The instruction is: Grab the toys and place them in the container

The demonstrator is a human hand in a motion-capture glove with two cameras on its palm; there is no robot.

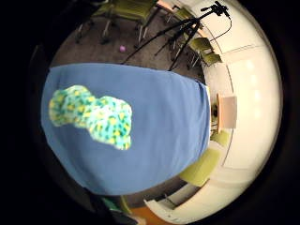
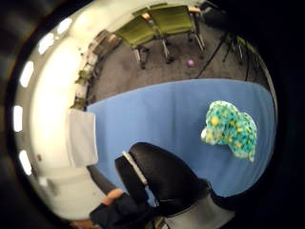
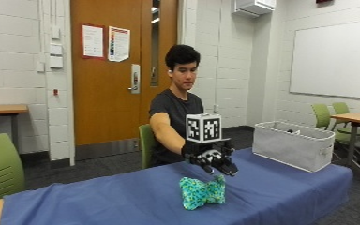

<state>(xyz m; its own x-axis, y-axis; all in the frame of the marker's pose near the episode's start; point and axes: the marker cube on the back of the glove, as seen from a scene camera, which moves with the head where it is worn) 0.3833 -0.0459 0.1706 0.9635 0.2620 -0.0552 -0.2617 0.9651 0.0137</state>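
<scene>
The table (image 3: 105, 197) in front of me is covered with a blue cloth that fills most of what both palm views take in. On its far end, well away from my arm, stands the grey fabric container (image 3: 292, 144), open at the top. Near the middle of the cloth lies the toy (image 3: 202, 191), a soft plush thing in teal with yellow and green spots, pinched in at its middle like a bow or a bone. My gloved right hand (image 3: 212, 159) hangs in the air just above and slightly behind the toy, not touching it. The fingers point downward toward the cloth, loosely spread and curled round nothing. From the little finger side the toy (image 1: 91, 115) shows whole on the cloth, and from the thumb side it lies beyond my fingers (image 2: 162, 176), apart from them.
</scene>
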